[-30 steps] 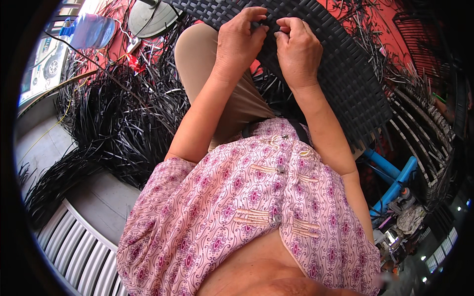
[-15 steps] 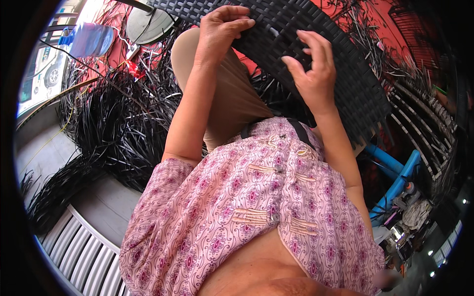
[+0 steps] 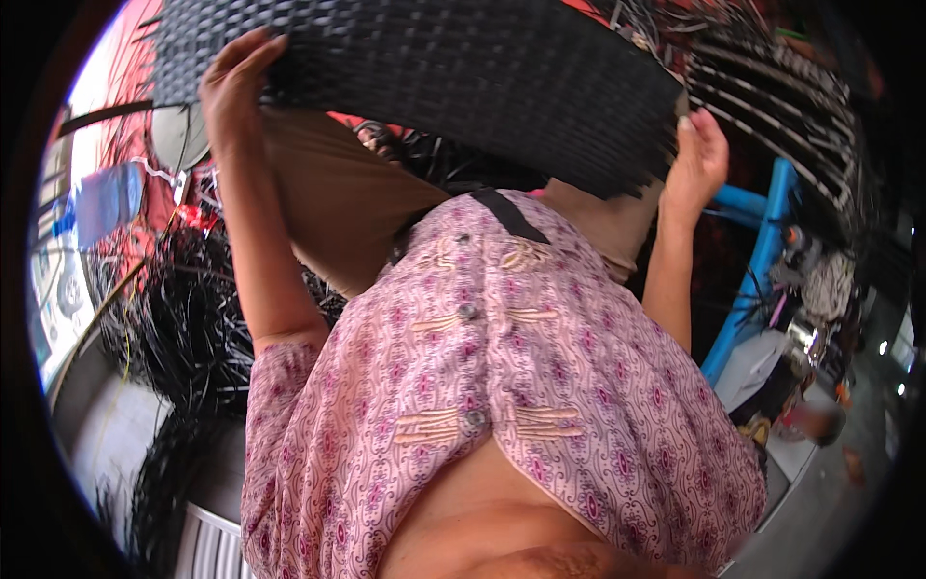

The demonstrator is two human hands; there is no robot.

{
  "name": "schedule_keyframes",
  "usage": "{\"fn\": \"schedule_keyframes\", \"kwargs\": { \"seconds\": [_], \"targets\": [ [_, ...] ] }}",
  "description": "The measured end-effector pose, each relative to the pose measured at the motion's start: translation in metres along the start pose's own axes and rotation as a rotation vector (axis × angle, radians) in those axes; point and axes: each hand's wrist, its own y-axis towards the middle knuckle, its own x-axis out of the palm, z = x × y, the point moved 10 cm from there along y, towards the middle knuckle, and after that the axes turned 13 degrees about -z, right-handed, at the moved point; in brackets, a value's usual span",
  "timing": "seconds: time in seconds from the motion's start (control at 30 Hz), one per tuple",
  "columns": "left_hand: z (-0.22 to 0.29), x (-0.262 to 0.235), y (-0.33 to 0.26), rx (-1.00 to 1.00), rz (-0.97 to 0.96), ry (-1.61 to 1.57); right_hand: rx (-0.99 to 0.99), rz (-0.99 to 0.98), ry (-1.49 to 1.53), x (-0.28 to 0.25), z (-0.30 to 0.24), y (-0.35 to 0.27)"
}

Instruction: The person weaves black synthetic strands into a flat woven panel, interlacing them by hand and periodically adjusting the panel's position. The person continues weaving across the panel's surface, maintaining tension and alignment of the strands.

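A dark woven panel (image 3: 434,82) of flat black strips spans the upper part of the view, lying across my thighs and tilted. My left hand (image 3: 239,87) holds it near the left end, thumb and fingers pinched at the lower edge. At the right end, my right hand (image 3: 699,164) pinches the panel's corner between thumb and fingers. Loose strip ends stick out along the panel's right and left ends. Motion blurs the weave somewhat, and its far edge runs out of view.
A heap of loose black strips (image 3: 188,309) lies at my left, beside a slatted grey surface (image 3: 210,545). On the right are a blue frame (image 3: 762,256), assorted small items and a bundle of striped strips (image 3: 772,96). A blue water container (image 3: 108,205) stands far left.
The panel has swung round to lie more crosswise before me. My left hand has moved left along it; my right hand, open before, has moved right and closed on its corner.
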Motion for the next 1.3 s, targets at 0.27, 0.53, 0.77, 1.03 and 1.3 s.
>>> {"fn": "schedule_keyframes", "kwargs": {
  "seconds": [0.27,0.53,0.77,1.03,1.3],
  "targets": [
    [-0.003,-0.039,0.04,0.013,-0.016,0.134,0.222,-0.139,-0.038,0.016,0.007,0.008],
    [-0.004,-0.053,0.055,0.058,0.061,0.022,0.19,-0.322,-0.004,0.039,0.004,0.01],
    [0.001,-0.054,0.067,0.087,0.031,0.172,0.184,-0.382,0.174,0.052,0.017,0.013],
    [-0.008,-0.061,0.084,-0.037,-0.064,0.266,0.196,-0.405,0.343,0.055,0.026,0.031],
    [0.01,0.016,0.03,-0.109,-0.099,0.3,0.245,-0.502,0.241,0.01,0.068,0.118]
  ]
}}
